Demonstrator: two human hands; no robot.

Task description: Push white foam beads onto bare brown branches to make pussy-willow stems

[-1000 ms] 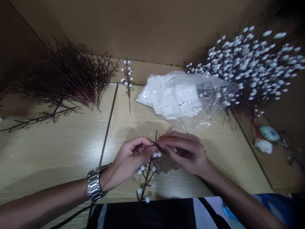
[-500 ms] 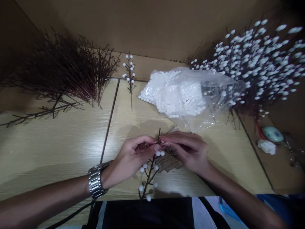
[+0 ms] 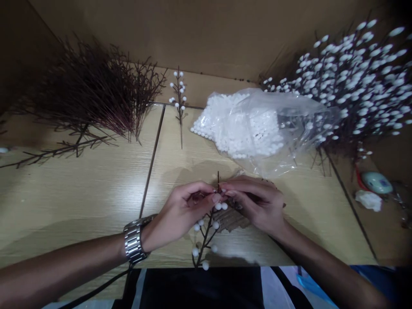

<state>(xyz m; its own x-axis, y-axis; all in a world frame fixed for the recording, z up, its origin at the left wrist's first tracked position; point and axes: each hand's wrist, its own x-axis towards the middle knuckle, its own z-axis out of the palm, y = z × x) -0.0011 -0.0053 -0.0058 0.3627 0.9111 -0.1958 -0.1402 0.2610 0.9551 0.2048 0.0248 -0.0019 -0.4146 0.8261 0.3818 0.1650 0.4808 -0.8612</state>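
- Branch (image 3: 203, 243) lay between both hands above the table (image 3: 80, 193), lower sprigs toward the person, one end poking up past the fingertips.
- Left hand (image 3: 175, 210): thumb and forefinger pinched the stem. Judged risk: too hard a squeeze could bend or snap a thin side twig.
- Right hand (image 3: 262, 206): fingertips drawn in at the stem; whether they gripped it, or a bead, could not be told. A small piece there could slip and roll.
- White beads (image 3: 224, 206) sat just below the fingers; a knuckle brushing them could knock one loose.
- Brown ridged piece (image 3: 232, 222) lay partly under the right hand; twigs could snag its edge.
- Bead bag (image 3: 244, 128) lay beyond; a nudge could spill beads if open.
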